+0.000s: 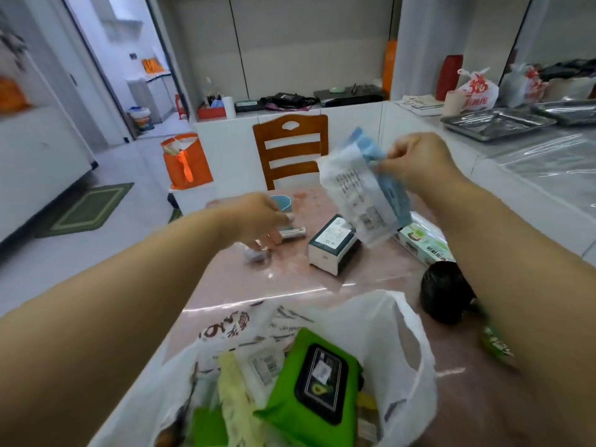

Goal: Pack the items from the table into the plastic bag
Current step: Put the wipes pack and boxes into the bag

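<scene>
Plastic bag (pixel 396 333): one, white, printed, open at the table's (pixel 322 279) near edge, holding one green wipes pack (pixel 312 391). Right hand (pixel 416 159) pinches one blue-white packet (pixel 358 191) aloft; left hand (pixel 258 217) grips one small tube (pixel 295 233).

Bright, even indoor light, daylight strongest through the doorway (pixel 129 43) at upper left; shadows soft. Streaky glare on the glossy tabletop (pixel 322 285) and the plastic-covered counter (pixel 532 162). Wide-angle bend at the edges stretches both forearms; whole frame soft, with motion blur on the left hand (pixel 258 221) and the green packet (pixel 496 341).
</scene>
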The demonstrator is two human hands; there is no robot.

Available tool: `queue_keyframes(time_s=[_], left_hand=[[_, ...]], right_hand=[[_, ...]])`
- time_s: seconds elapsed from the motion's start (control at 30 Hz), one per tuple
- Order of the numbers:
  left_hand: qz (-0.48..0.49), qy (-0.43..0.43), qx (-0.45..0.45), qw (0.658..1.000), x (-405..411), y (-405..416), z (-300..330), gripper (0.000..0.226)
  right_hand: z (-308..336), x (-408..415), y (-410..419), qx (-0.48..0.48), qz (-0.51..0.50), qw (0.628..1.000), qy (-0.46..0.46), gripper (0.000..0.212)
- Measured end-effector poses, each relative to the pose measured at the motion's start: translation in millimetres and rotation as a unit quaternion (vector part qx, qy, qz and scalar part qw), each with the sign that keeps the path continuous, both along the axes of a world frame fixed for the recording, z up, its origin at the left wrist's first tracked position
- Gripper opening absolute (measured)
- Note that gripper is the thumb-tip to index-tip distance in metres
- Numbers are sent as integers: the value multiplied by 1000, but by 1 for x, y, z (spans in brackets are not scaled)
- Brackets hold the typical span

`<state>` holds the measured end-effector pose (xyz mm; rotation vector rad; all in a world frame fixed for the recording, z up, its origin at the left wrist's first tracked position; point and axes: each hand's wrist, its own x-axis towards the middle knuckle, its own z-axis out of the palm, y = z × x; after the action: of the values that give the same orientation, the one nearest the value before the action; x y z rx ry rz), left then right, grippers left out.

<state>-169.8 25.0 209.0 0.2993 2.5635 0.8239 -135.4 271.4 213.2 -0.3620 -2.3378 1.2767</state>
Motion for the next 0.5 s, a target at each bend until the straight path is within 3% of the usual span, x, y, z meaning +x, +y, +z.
queue_keyframes(time_s=[0.1,0.23,0.4,0.5], left_hand=[[0,5,0,1000,27,-30,8,24],[-3,18,-35,999,65,-67,7,25],[-38,45,-219,974,116,-107,10,61],[4,71,-251,965,141,-127,11,60]], right_hand=[[49,41,-33,-79,48,992,83,31],[83,97,-80,-105,107,981,126,29],[55,152,-128,-13,120,992,44,31],[15,169,-148,-5,118,992,-50,29]])
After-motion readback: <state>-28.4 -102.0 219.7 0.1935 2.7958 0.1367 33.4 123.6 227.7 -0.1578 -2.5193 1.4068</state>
